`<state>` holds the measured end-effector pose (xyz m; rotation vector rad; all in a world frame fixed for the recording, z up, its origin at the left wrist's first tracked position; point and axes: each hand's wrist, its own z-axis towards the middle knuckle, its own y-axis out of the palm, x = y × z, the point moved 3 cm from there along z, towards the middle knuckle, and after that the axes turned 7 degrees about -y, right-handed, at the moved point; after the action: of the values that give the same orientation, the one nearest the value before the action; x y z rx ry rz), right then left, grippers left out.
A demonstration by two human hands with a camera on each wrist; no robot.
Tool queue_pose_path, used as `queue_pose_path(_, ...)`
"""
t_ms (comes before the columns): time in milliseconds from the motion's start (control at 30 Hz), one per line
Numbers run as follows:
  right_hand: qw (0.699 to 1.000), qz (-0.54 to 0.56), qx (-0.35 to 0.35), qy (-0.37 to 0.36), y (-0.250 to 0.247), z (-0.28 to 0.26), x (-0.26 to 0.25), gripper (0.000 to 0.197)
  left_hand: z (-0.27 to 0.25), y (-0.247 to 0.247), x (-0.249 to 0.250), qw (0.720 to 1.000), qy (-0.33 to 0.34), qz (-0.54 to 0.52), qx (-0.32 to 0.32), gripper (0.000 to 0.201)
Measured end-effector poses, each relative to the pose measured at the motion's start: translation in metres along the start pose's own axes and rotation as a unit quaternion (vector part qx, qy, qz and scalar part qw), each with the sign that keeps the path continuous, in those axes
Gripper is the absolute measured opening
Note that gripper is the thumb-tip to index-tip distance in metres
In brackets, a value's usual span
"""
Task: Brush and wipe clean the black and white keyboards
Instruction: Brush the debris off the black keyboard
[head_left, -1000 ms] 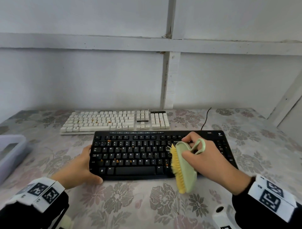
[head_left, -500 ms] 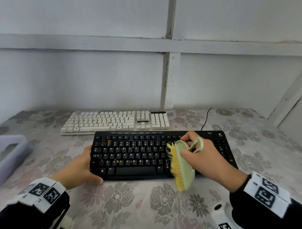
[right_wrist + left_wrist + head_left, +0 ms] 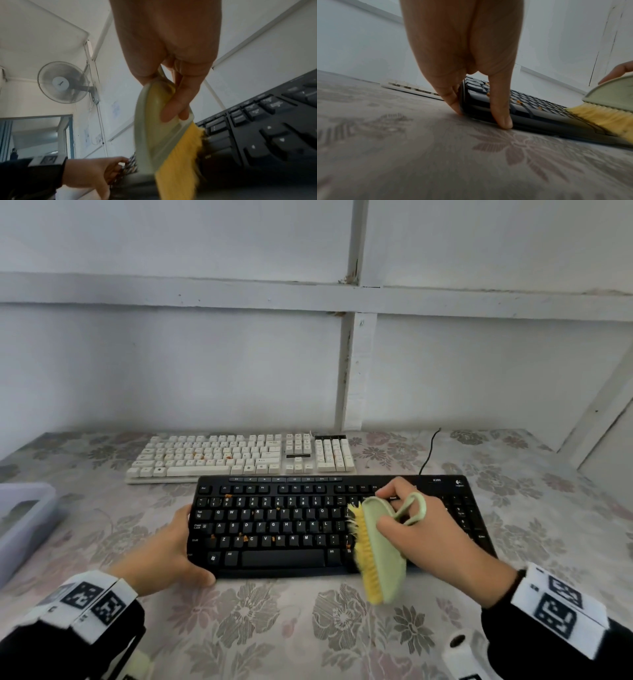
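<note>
The black keyboard (image 3: 274, 525) lies in front of me on the flowered tablecloth, with orange crumbs (image 3: 245, 538) among its left keys. My left hand (image 3: 171, 549) grips its left end, thumb (image 3: 500, 108) along the front edge and fingers (image 3: 452, 97) at the side. My right hand (image 3: 421, 529) holds a pale green scrub brush (image 3: 383, 546) with yellow bristles (image 3: 363, 556), tilted on edge, bristles facing left and touching the keys right of centre. The white keyboard (image 3: 239, 453) lies behind the black one, also with crumbs.
A translucent plastic tub (image 3: 24, 522) stands at the table's left edge. A black cable (image 3: 430, 451) runs from the black keyboard toward the wall. The white wall rises close behind the keyboards. A white object (image 3: 460, 652) sits near my right wrist.
The brush and my right hand have crept slightly left and away from me across the black keyboard. My left hand has stayed on the keyboard's left end.
</note>
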<state>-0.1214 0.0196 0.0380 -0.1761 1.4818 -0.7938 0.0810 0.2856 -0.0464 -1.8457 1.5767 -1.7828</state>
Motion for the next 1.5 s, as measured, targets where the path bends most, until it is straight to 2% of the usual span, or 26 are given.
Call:
queue_pose_path(100,1.000,-0.006,0.003,0.009,-0.013,0.000,-0.007,0.009,0.000,-0.001,-0.001,1.000,-0.008,-0.001,0.000,0.108)
queue_pose_path(233,0.997,-0.003,0.077,-0.022,-0.026,0.017,-0.018,0.012,-0.002,-0.001,0.002,1.000,0.000,0.005,-0.002,0.107)
queue_pose_path(333,0.994,0.011,0.097,-0.043,-0.021,0.033,-0.020,0.018,-0.003,-0.001,0.003,1.000,-0.002,0.003,-0.002,0.107)
queue_pose_path(467,0.997,0.008,0.070,-0.040,-0.004,0.036,-0.014,0.018,-0.004,-0.001,0.003,1.000,-0.008,0.009,0.004,0.113)
queue_pose_path(733,1.000,0.001,-0.015,-0.014,0.012,0.005,-0.008,0.015,-0.004,-0.002,0.003,1.000,-0.013,0.017,0.008,0.115)
queue_pose_path(1000,0.996,0.019,0.079,-0.043,-0.003,0.034,-0.025,0.020,-0.006,-0.001,0.006,1.000,-0.013,0.010,0.008,0.111)
queue_pose_path(1167,0.999,-0.004,-0.007,-0.037,0.019,0.013,-0.012,0.016,-0.006,-0.001,0.006,1.000,-0.013,0.008,0.009,0.110)
queue_pose_path(1267,0.999,0.003,-0.036,-0.024,0.019,0.002,-0.009,0.015,-0.006,-0.001,0.006,1.000,-0.017,0.010,0.010,0.110)
queue_pose_path(1333,1.000,0.004,-0.018,-0.020,0.010,0.005,-0.013,0.012,-0.007,-0.001,0.006,1.000,-0.018,0.014,0.012,0.110)
queue_pose_path(1400,0.999,0.009,0.034,-0.035,-0.001,0.016,-0.021,0.011,-0.007,-0.001,0.007,1.000,-0.019,0.013,0.013,0.110)
queue_pose_path(1500,0.996,0.026,0.082,-0.040,-0.007,0.034,-0.027,0.020,-0.008,-0.002,0.009,1.000,-0.020,0.012,0.010,0.108)
